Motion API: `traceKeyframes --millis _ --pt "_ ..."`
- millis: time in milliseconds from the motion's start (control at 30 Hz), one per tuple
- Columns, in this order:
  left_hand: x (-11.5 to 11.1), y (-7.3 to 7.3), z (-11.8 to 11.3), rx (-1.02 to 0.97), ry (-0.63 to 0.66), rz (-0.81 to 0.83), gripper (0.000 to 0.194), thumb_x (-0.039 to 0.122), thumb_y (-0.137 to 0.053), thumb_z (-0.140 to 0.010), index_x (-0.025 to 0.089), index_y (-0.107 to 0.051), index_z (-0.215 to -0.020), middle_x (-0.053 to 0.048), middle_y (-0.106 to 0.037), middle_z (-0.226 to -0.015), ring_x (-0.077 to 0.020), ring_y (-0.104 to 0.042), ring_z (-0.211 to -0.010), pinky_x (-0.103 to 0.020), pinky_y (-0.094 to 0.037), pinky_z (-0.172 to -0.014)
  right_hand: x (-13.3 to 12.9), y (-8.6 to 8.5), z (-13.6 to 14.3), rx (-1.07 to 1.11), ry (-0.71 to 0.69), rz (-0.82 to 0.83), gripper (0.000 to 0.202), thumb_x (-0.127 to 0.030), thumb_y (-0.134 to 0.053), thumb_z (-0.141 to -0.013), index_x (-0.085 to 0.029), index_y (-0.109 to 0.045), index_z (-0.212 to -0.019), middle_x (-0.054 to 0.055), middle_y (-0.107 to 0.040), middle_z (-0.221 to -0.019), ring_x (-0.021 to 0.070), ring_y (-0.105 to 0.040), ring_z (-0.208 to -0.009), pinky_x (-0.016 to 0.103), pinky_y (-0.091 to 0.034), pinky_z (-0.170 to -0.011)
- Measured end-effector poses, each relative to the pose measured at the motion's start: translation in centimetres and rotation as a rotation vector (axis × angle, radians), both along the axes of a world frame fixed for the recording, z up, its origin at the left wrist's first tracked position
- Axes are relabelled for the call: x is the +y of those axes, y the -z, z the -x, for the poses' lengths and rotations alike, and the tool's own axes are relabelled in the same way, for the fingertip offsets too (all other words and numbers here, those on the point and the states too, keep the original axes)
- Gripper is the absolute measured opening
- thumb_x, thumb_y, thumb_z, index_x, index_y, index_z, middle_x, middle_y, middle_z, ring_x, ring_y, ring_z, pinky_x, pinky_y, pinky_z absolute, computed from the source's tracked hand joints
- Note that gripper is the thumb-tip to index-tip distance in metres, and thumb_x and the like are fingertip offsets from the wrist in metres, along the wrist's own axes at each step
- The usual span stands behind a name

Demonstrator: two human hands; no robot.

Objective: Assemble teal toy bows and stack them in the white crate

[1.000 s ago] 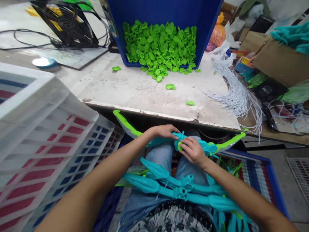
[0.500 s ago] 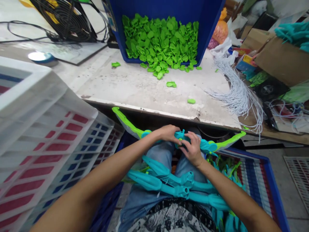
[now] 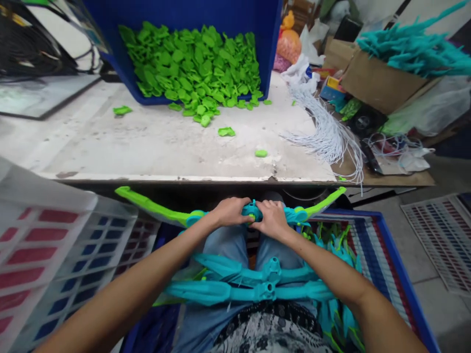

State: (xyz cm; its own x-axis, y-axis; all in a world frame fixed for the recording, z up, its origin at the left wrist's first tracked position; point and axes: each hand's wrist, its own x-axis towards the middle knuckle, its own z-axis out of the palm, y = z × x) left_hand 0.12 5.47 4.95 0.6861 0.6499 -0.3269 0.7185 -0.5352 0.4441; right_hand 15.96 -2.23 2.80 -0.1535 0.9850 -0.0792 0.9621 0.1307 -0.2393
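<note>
A turquoise toy bow (image 3: 253,210) with long green tips stretches across above my knees, just below the table edge. My left hand (image 3: 232,211) is closed round it left of the centre piece. On the other side my right hand (image 3: 271,216) grips it, thumb and fingers against the hub, where a small green piece shows between the hands. Two turquoise bow bodies (image 3: 198,291) lie across my lap, nearer my waist. My forearm covers part of their right ends.
A blue bin (image 3: 272,49) of green pieces lies tipped on the white table (image 3: 176,152), with loose pieces before it. White ties (image 3: 327,127) hang at the right. Crates (image 3: 47,245) stand left; a blue-rimmed crate (image 3: 399,264) with parts is at right.
The view has turned rightward, so the table and bin appear further left. My right hand's fingers have closed onto the bow's centre, and the bow looks more level.
</note>
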Motion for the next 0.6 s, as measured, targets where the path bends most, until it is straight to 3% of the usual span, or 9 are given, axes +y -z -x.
traceKeyframes --millis 233,400,533,600 --pt "-0.7 0.0 -0.2 0.033 -0.044 -0.07 0.038 0.051 -0.063 -0.076 0.02 -0.064 -0.099 -0.008 -0.071 -0.091 -0.0288 -0.067 -0.09 -0.028 -0.042 -0.066 -0.4 0.6 0.0 -0.048 -0.06 -0.063 0.057 -0.045 -0.066 -0.08 -0.014 -0.052 -0.126 0.012 -0.063 -0.104 0.028 -0.052 -0.098 0.04 -0.034 -0.082" --pt "-2.4 1.3 0.5 -0.001 0.004 -0.251 0.034 0.047 -0.059 -0.082 0.021 -0.063 -0.103 -0.007 -0.071 -0.094 -0.0258 -0.067 -0.088 -0.027 -0.044 -0.065 -1.1 0.5 0.1 -0.057 -0.143 -0.131 0.052 -0.039 -0.064 -0.082 -0.011 -0.051 -0.125 0.012 -0.063 -0.1 0.0273 -0.052 -0.093 0.04 -0.036 -0.077" --pt "-4.6 3.2 1.9 -0.132 0.051 -0.6 0.032 0.033 -0.05 -0.09 0.019 -0.063 -0.115 -0.011 -0.068 -0.102 -0.0243 -0.065 -0.084 -0.029 -0.047 -0.068 -1.9 -2.2 -1.8 0.081 -0.264 -0.304 0.03 -0.031 -0.058 -0.087 -0.017 -0.059 -0.113 0.008 -0.065 -0.103 0.0234 -0.051 -0.099 0.037 -0.038 -0.08" --pt "-5.4 3.9 2.5 -0.141 0.099 -0.738 0.039 0.018 -0.042 -0.09 0.022 -0.061 -0.123 -0.013 -0.066 -0.108 -0.0256 -0.063 -0.085 -0.033 -0.047 -0.07 -2.2 -4.7 -5.2 0.134 -0.158 -0.462 0.018 -0.027 -0.051 -0.09 -0.019 -0.064 -0.099 0.006 -0.067 -0.098 0.0212 -0.053 -0.096 0.036 -0.038 -0.082"
